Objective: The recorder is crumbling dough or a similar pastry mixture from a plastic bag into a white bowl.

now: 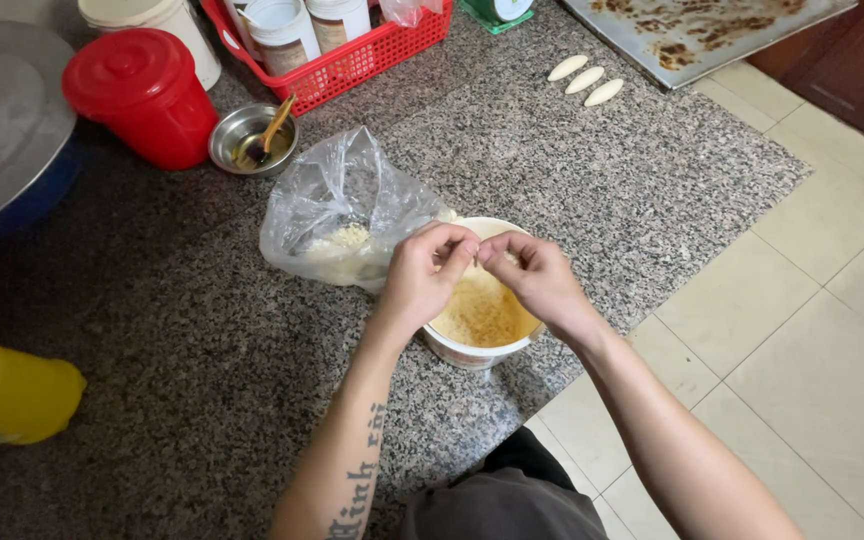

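Pale dough, a small piece barely visible, seems pinched between the fingertips of both hands where they meet over the white bowl [472, 352]; the piece is too hidden to make out clearly. The left hand [424, 275] has its fingers curled nearly closed, thumb and forefinger pressed together at its 2 o'clock side, and the right hand [542, 280] mirrors it, fingers bent in tight with the tips touching the left hand's. Directly beneath them the bowl holds yellowish crumbs and stands on the speckled granite counter [202, 360] near its edge. Touching the bowl at 10 o'clock lies a clear plastic bag [337, 215] with white crumbs inside. Farther off at 11 o'clock sits a small steel dish [252, 140] with a spoon, beside a red lidded tub [142, 95]. At 1 o'clock, well apart, three pale shaped dough pieces [585, 80] lie in a row.
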